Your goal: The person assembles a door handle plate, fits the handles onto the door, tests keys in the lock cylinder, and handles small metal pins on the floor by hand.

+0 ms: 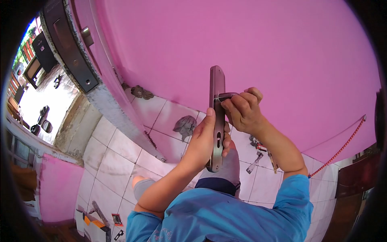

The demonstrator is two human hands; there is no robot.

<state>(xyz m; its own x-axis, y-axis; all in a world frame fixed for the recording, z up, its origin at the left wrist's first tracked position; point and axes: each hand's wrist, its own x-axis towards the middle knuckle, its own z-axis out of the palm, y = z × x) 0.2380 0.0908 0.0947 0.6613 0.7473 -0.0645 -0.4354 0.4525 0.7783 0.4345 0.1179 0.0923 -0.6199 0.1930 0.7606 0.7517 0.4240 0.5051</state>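
Note:
A long metal door handle plate (217, 80) stands upright in front of me, with a keyhole slot in its lower half. My left hand (202, 139) is wrapped round the lower part of the plate, thumb on the near side and fingertips showing past its right edge. From the plate's upper half a lever (227, 96) sticks out to the right. The curled fingers of my right hand (244, 111) grip that lever. To the left, a dark metal lock faceplate (72, 52) is set in the edge of the open pink door (121, 105).
A crumpled grey cloth (185, 126) lies on the tiled floor. Several tools (254, 162) lie to the right. At lower left are another door handle (98, 211) and an opened box (96, 232). A red cord (342, 141) slants along the right. Footwear (45, 124) lies beyond the doorway.

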